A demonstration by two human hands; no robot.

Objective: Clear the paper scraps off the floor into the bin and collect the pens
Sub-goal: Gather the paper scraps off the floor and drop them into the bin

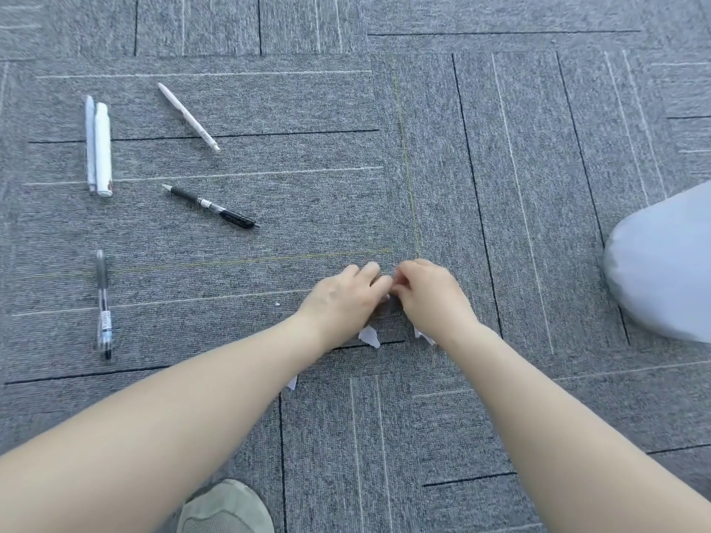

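My left hand and my right hand meet fingertip to fingertip low over the grey carpet, fingers curled around a small white paper scrap barely visible between them. More white scraps lie under my wrists: one below the left hand, one beside the right wrist, one half hidden by my left forearm. A tiny fleck lies to the left. Pens lie at left: two white markers side by side, a white pen, a black pen, a clear pen.
A pale grey rounded shape, possibly a bin bag, bulges in from the right edge. The toe of my green shoe shows at the bottom. Grey carpet tiles with dark and light lines cover the whole floor.
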